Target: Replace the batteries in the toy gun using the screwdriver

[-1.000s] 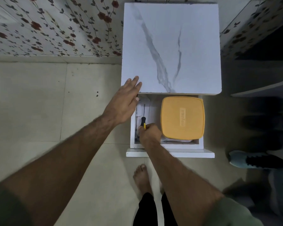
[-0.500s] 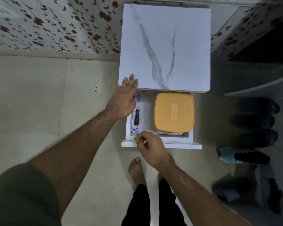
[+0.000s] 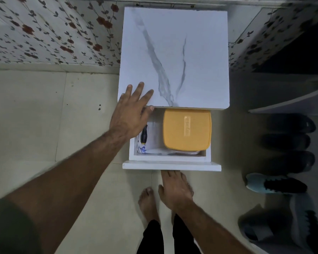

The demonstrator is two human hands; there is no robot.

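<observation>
The screwdriver [image 3: 144, 136], with a black and yellow handle, lies in the left part of the open drawer [image 3: 171, 166] of a white marble-patterned cabinet [image 3: 174, 57]. My left hand [image 3: 130, 114] rests flat on the cabinet's front left corner with straight fingers, and it hides the screwdriver's far end. My right hand [image 3: 174, 189] is below the drawer front, its straight fingers touching the panel's lower edge and holding nothing. No toy gun or batteries are in view.
An orange-lidded box [image 3: 187, 130] fills the right of the drawer, with white paper or cloth [image 3: 154, 150] under it. My bare feet [image 3: 148, 204] stand just before the drawer. Several shoes [image 3: 275, 184] line the floor at the right. A floral wall stands behind.
My right hand let go of the screwdriver, left it in the drawer, and drew back to the drawer's front panel. My left hand stayed on the cabinet top.
</observation>
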